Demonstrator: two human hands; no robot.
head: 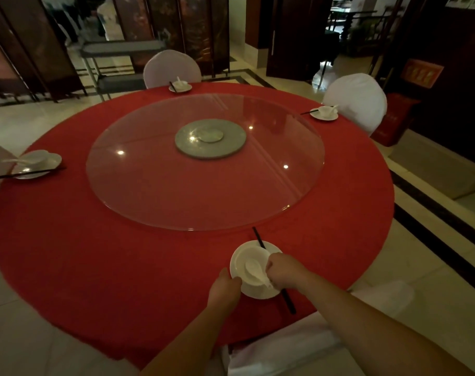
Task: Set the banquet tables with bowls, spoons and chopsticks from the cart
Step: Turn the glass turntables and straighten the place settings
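Right hand [281,270], fingers curled, pinches the spoon [254,271] handle; the spoon lies in the bowl [244,255], scoop running up-left from that grip. Left hand [225,287] holds the plate [258,293] rim just left.

I have 1 view only, from the head camera. It sits high over the near edge of the round red table [68,253], facing forward and tilted down. The lens is wide: the table rim bows and the floor bends away at both sides. Both forearms enter from 6 o'clock, with the left hand [225,287] and right hand [282,270] close under the lens at the nearest plate [258,293]. The glass turntable [204,185] fills the middle. A white-covered chair [171,67] stands far off at 12 o'clock and a second covered chair [358,101] at 2 o'clock.
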